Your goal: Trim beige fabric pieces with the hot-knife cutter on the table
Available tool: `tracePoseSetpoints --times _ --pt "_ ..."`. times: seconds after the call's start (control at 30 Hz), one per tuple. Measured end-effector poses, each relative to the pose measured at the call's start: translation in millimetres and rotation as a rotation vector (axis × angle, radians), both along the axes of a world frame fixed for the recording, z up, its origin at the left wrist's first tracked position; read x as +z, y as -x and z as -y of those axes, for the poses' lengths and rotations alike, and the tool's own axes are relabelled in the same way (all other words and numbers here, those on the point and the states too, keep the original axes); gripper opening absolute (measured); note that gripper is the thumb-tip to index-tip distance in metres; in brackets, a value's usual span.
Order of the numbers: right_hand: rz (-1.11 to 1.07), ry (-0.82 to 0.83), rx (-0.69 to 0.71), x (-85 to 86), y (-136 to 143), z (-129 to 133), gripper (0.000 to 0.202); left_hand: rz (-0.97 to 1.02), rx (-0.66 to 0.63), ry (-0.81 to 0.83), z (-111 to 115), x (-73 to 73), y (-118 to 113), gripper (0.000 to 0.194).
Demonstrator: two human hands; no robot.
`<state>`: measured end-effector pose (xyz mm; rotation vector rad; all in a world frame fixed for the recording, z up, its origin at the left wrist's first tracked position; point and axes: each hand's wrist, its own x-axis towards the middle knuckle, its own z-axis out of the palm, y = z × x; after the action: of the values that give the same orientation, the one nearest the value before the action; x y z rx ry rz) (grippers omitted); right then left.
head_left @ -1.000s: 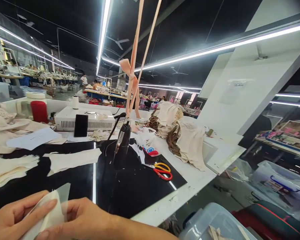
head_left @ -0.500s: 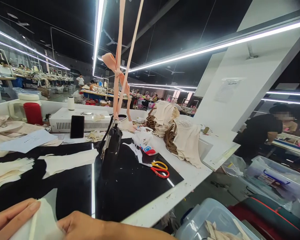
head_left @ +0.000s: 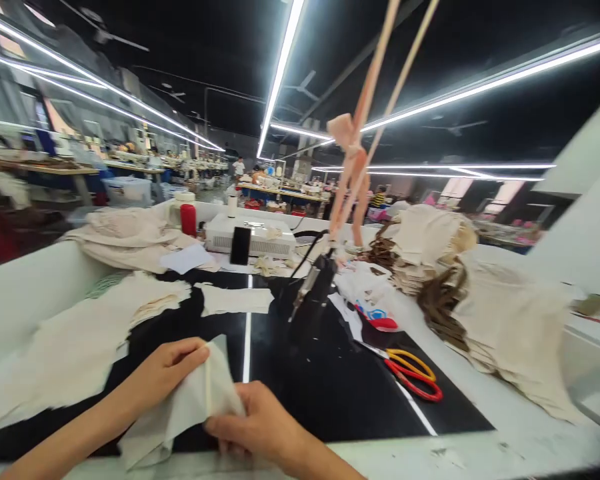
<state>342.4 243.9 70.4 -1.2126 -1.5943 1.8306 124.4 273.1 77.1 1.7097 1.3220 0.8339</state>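
Note:
A pale cream fabric piece (head_left: 180,417) with a narrow yellowish strip along it is stretched between my two hands, over the near edge of the black mat (head_left: 300,393). My left hand (head_left: 177,363) grips its upper left part, fingers closed on the cloth. Lower and to the right, my right hand (head_left: 253,420) pinches the opposite side between thumb and fingers. Beyond them a flat cream fabric piece (head_left: 237,300) lies on the mat. A dark handheld tool with a metal tip (head_left: 313,283) hangs from peach fabric straps (head_left: 353,167) above the mat.
Scissors with yellow and red handles (head_left: 413,375) lie right of the mat's middle, near a white plastic bag (head_left: 367,290). Cream fabric stacks stand left (head_left: 75,340) and right (head_left: 515,327). Behind are a phone (head_left: 241,246), a white box (head_left: 220,237) and a red container (head_left: 188,220).
The view has swung left and both hands now show more fully, nearer the middle. The fabric piece is still held between them. The scissors and hanging tool appear farther right.

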Motion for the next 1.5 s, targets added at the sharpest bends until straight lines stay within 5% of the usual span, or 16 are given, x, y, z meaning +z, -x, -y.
tracePoseSetpoints --times 0.1,0.47,0.83,1.23,1.5 --pt "-0.033 -0.035 0.07 -5.6 -2.8 -3.3 0.049 0.061 -0.002 0.029 7.2 12.8 -6.7 0.054" --pt "-0.08 -0.16 0.205 -20.1 4.1 -11.5 0.062 0.105 0.047 0.017 27.6 21.3 13.1 0.046" --pt "0.012 -0.098 0.299 14.9 -3.3 -3.3 0.066 0.002 0.005 -0.054 41.7 56.4 34.0 0.042" --pt "0.299 -0.327 0.231 -9.9 -41.2 -5.2 0.057 -0.072 -0.048 0.024 6.5 12.2 9.1 0.033" --pt "0.508 -0.475 0.041 -14.0 -83.5 6.0 0.041 -0.255 -0.056 -0.228 -5.7 -4.2 -32.3 0.022"
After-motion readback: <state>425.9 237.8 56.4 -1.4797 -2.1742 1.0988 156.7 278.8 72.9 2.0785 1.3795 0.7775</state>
